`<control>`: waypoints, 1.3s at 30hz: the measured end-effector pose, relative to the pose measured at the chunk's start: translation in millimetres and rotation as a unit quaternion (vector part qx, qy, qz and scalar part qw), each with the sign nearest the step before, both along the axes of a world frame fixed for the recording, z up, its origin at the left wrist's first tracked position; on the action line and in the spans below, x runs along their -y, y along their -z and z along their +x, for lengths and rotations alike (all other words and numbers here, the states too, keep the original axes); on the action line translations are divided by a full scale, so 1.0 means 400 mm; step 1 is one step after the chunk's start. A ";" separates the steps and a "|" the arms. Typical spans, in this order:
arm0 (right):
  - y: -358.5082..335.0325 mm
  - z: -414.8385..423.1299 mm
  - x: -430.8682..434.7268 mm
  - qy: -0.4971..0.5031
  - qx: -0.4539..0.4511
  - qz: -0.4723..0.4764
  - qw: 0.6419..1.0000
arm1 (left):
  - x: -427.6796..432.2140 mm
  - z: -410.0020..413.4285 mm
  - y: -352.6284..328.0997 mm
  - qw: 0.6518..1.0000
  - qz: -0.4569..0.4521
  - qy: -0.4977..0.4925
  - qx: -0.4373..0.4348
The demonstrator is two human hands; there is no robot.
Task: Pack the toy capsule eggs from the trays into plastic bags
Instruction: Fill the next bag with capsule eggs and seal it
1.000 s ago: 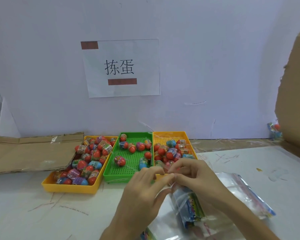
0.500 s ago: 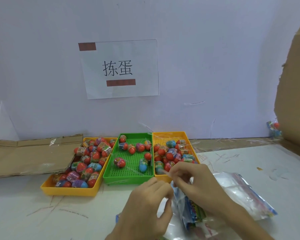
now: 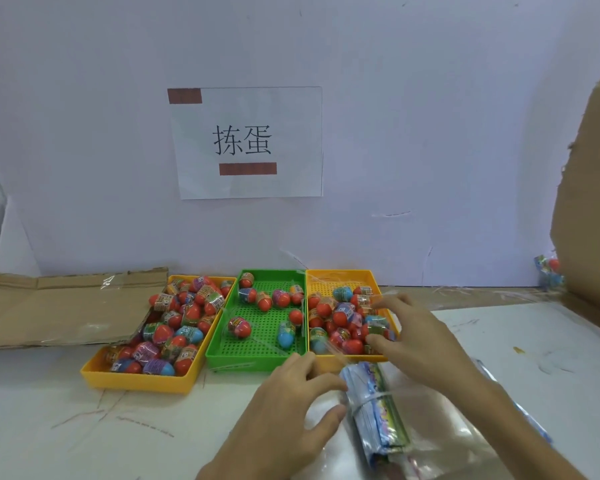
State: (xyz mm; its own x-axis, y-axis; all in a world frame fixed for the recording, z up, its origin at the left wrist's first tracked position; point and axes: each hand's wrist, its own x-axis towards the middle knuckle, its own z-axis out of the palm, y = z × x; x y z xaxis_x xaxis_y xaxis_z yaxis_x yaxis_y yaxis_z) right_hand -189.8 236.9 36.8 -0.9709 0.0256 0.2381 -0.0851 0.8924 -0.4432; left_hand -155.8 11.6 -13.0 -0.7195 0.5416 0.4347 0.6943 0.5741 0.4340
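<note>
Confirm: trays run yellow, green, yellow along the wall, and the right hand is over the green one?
Wrong on one point. The head view shows the right hand over the right yellow tray and its eggs, not the green tray. The yellow, green, yellow order holds.

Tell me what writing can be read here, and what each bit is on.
"拣蛋": on the white paper sheet on the wall; its two brown bars show no text.
Print on the egg wrappers: too small to read.
Print on the bundle of printed packets: blurred, unreadable.
</note>
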 end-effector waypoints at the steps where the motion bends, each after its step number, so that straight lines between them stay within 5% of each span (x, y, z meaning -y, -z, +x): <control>1: -0.010 -0.014 0.004 -0.009 0.031 0.020 0.999 | 0.000 0.001 -0.003 1.000 -0.003 -0.005 -0.002; 5: -0.016 -0.061 0.023 -0.037 0.089 0.035 0.995 | 0.007 0.005 -0.013 1.000 -0.007 -0.020 -0.002; 16: 0.054 -0.072 0.016 -0.033 0.020 0.049 0.998 | 0.007 0.004 -0.018 0.999 -0.006 -0.047 -0.018; 25: 0.053 -0.065 0.006 -0.031 -0.137 -0.147 0.979 | 0.017 -0.005 -0.010 0.998 -0.020 -0.061 -0.019; 31: -0.001 -0.015 0.036 -0.154 -0.115 -0.329 0.925 | 0.016 -0.007 -0.006 0.997 -0.001 -0.070 -0.033; 39: 0.001 0.011 0.083 -0.255 -0.159 -0.119 0.946 | 0.015 -0.015 -0.009 0.997 0.010 -0.074 -0.024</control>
